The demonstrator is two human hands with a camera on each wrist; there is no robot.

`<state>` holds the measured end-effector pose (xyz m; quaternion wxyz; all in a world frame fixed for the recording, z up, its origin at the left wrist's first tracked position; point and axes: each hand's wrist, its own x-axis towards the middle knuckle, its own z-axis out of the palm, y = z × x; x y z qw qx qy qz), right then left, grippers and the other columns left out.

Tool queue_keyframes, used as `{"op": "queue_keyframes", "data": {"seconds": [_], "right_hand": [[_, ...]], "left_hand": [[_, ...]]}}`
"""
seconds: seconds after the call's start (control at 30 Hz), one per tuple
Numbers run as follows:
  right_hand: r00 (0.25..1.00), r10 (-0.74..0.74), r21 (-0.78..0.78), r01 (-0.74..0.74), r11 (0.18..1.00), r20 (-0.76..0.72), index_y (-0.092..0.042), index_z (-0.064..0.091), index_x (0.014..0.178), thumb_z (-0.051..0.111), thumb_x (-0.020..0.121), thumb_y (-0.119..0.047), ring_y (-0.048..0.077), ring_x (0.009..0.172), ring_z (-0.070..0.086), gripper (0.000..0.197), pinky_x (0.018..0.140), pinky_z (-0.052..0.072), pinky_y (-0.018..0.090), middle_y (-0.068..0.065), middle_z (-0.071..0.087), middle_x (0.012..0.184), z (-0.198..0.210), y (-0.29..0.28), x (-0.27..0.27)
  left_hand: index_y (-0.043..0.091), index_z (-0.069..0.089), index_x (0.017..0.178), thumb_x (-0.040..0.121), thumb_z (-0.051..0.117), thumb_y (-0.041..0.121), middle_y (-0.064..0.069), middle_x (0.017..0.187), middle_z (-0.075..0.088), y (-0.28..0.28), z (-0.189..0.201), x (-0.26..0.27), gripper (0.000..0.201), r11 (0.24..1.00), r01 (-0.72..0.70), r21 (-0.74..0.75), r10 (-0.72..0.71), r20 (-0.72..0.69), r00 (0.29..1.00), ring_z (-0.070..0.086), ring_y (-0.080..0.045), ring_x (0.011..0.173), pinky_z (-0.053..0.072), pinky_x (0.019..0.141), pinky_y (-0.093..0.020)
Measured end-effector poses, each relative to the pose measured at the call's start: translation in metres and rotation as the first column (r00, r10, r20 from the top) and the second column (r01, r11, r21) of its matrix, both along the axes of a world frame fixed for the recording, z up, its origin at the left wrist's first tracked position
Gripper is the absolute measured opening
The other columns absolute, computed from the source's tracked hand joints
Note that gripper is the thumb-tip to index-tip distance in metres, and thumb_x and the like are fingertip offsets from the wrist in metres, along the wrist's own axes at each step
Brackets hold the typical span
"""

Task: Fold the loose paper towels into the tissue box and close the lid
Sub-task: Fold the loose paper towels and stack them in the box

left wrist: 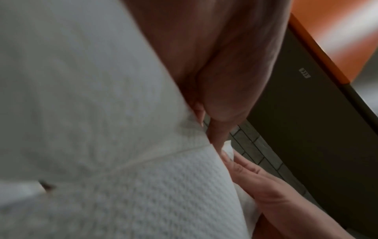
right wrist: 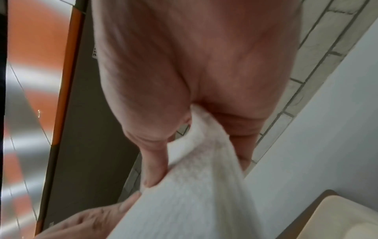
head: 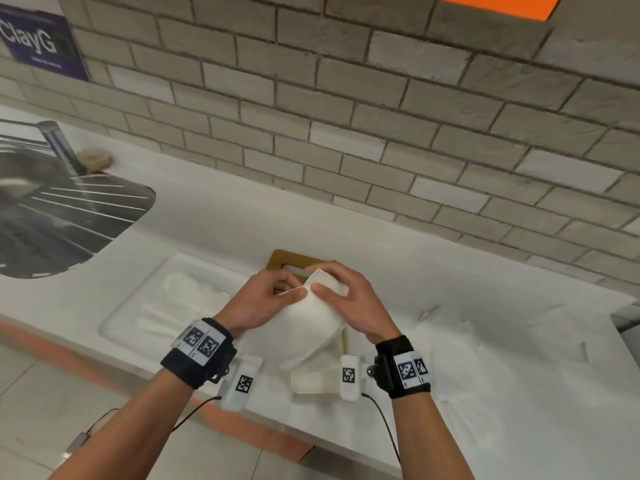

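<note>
A white paper towel [head: 304, 320] hangs folded between my two hands above the counter. My left hand [head: 292, 293] pinches its upper left edge, and my right hand [head: 323, 285] grips its top corner between thumb and fingers. Up close, the embossed paper towel [left wrist: 143, 186] fills the left wrist view. In the right wrist view the paper towel [right wrist: 194, 194] runs out from under my thumb. Behind the hands lies the tissue box's brown lid [head: 282, 258] with a slot. The cream tissue box [head: 311, 384] sits under my wrists, mostly hidden by the towel.
Several loose paper towels [head: 478, 348] lie spread on the white counter [head: 225, 209] to the right. A white tray [head: 131, 306] sits to the left, and a steel sink [head: 52, 216] lies at the far left. A brick wall [head: 381, 116] backs the counter.
</note>
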<state>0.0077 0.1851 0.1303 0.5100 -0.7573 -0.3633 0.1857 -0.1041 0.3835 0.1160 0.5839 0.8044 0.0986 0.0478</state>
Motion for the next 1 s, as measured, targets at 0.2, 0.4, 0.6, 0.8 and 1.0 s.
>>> {"op": "queue_keyframes", "data": {"seconds": [0.2,0.4,0.6,0.8,1.0], "right_hand": [[0.948,-0.29,0.192,0.311,0.931,-0.127,-0.02,0.084,0.1,0.082,0.096,-0.023,0.019,0.105,0.074,0.006,0.094,0.058,0.042,-0.002,0.082,0.106,0.0,-0.009,0.012],[0.831,-0.37,-0.082,0.439,0.895,0.416,-0.034,0.075,0.105,0.067,0.103,-0.042,0.012,0.092,0.071,0.012,0.087,0.059,0.037,-0.014,0.079,0.096,0.007,-0.002,0.054],[0.61,-0.302,0.129,0.311,0.942,0.732,-0.022,0.071,0.116,0.06,0.11,-0.029,0.013,0.07,0.069,0.014,0.063,0.057,0.03,-0.005,0.078,0.095,0.018,0.005,0.02],[0.687,0.132,-0.376,0.219,0.9,0.714,-0.03,0.079,0.107,0.084,0.085,-0.015,0.014,0.078,0.075,0.027,0.06,0.06,0.031,-0.009,0.078,0.103,-0.081,-0.017,-0.047],[0.743,0.179,-0.48,0.211,0.851,0.645,-0.031,0.08,0.091,0.099,0.058,-0.017,0.008,0.074,0.069,0.041,0.053,0.049,0.021,-0.015,0.075,0.094,-0.118,-0.03,-0.091]], "left_hand": [[0.016,0.072,0.089,0.102,0.069,0.044,0.009,0.084,0.072,0.013,-0.001,0.003,0.032,1.0,-0.017,0.013,0.017,0.005,1.0,0.064,-0.015,0.079,0.047,0.074,-0.036],[0.022,0.068,0.092,0.099,0.072,0.037,0.0,0.09,0.074,0.047,-0.008,-0.002,0.017,0.93,-0.29,0.225,0.307,-0.045,0.951,0.069,-0.023,0.088,0.054,0.076,-0.042],[0.025,0.067,0.099,0.099,0.073,0.038,0.0,0.097,0.08,0.058,-0.007,-0.013,0.014,0.911,-0.411,0.027,0.412,-0.044,0.91,0.075,-0.027,0.091,0.06,0.079,-0.048],[0.018,0.066,0.112,0.102,0.071,0.031,-0.003,0.094,0.082,0.053,-0.009,-0.03,0.017,0.887,-0.441,-0.135,0.439,-0.045,0.897,0.079,-0.028,0.085,0.061,0.071,-0.041],[0.02,0.065,0.122,0.104,0.068,0.03,-0.003,0.104,0.082,0.042,-0.013,-0.03,0.022,0.899,-0.39,-0.199,0.386,-0.058,0.92,0.079,-0.024,0.094,0.063,0.087,-0.049]]}}
